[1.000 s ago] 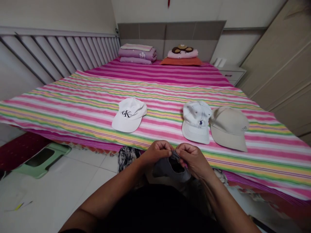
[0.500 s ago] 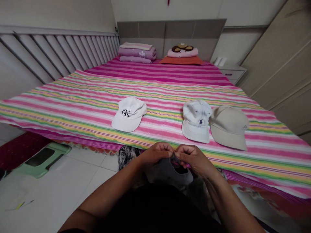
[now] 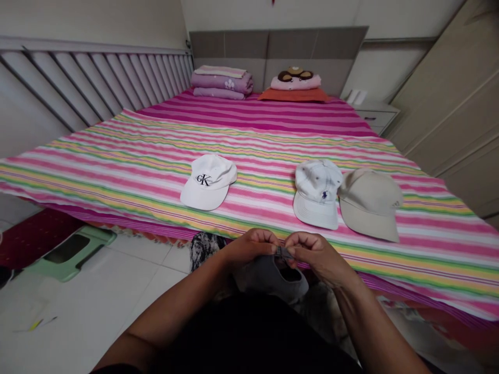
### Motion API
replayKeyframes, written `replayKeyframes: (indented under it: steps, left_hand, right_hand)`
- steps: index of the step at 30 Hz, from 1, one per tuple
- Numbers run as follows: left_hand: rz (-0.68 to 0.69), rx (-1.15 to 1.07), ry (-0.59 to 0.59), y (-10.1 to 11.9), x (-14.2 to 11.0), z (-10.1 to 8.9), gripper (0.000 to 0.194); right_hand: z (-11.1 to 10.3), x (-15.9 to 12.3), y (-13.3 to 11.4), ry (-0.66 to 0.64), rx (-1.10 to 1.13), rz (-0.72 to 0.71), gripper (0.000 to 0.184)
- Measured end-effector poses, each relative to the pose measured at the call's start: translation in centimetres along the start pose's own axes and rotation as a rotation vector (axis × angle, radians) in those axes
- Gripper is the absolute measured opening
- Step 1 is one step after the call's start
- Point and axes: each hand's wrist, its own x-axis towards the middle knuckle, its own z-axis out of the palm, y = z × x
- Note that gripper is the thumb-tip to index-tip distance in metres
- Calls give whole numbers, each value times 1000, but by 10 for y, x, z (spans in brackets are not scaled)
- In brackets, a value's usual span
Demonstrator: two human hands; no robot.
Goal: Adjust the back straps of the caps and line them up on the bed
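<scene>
Held just off the near edge of the striped bed [image 3: 117,171], one grey baseball cap [image 3: 268,278], its rear strap [image 3: 283,252] pinched between left-hand grip [image 3: 249,246] and right-hand grip [image 3: 317,257], both nearly shut, the strap's fastening too small to read as done or undone. Laid flat mid-bed, untouched by either hand: one white cK-logo cap [image 3: 208,182] toward the left, and well apart toward the right, one white pony-logo cap [image 3: 317,193] touching one beige cap [image 3: 368,203]. Tally: three caps set down, one in hand.
</scene>
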Motion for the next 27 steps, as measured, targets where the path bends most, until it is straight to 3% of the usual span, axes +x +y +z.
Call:
replayKeyframes:
  steps: [5,12,17,21,27]
  left_hand:
    - [-34,17,22,1,0,3,25]
    - [41,-24,108,-2,2,2,23]
    - [118,-8,157,-4,5,4,21]
    - [139,-55,234,-4,6,8,20]
    - [137,-83,275,-3,5,13,22]
  right_hand:
    - [3,0,3,81,-197,-145,17]
    - [15,-11,6,423,-993,-777,13]
    - [25,-13,8,578,-1397,-908,6]
    - [28,-8,11,608,-1436,-1065,9]
    - [36,-15,14,440,-1177,-1234,8]
